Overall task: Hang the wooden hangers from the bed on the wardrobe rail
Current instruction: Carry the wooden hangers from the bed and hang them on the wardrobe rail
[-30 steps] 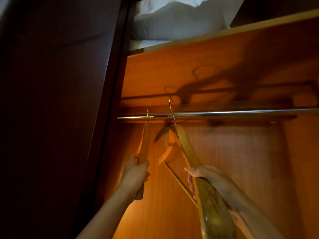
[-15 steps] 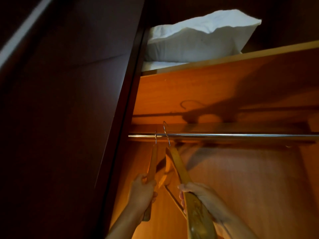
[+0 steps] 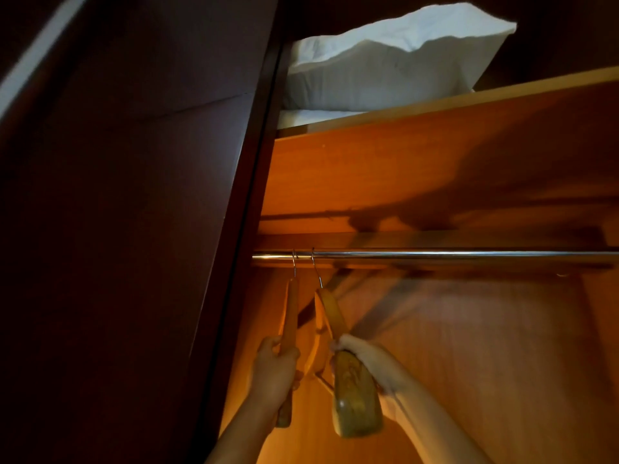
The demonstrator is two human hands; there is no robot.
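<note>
A chrome wardrobe rail (image 3: 469,254) runs across the lit wooden wardrobe. Two wooden hangers hang near its left end, their wire hooks over the rail. My left hand (image 3: 276,373) grips the lower arm of the left hanger (image 3: 290,309), which I see edge-on. My right hand (image 3: 366,361) grips the near arm of the right hanger (image 3: 355,393), whose wide end points toward me. The right hanger's far arm and crossbar show between my hands.
A dark wardrobe door or side panel (image 3: 134,229) fills the left half of the view, close beside the left hanger. A white pillow (image 3: 385,65) lies on the shelf (image 3: 452,105) above the rail. The rail to the right of the hangers carries nothing.
The right hanger's hook, lifted above the rail a second ago, now sits on the rail beside the left hanger. Both hands kept their grips. My view tilted upward.
</note>
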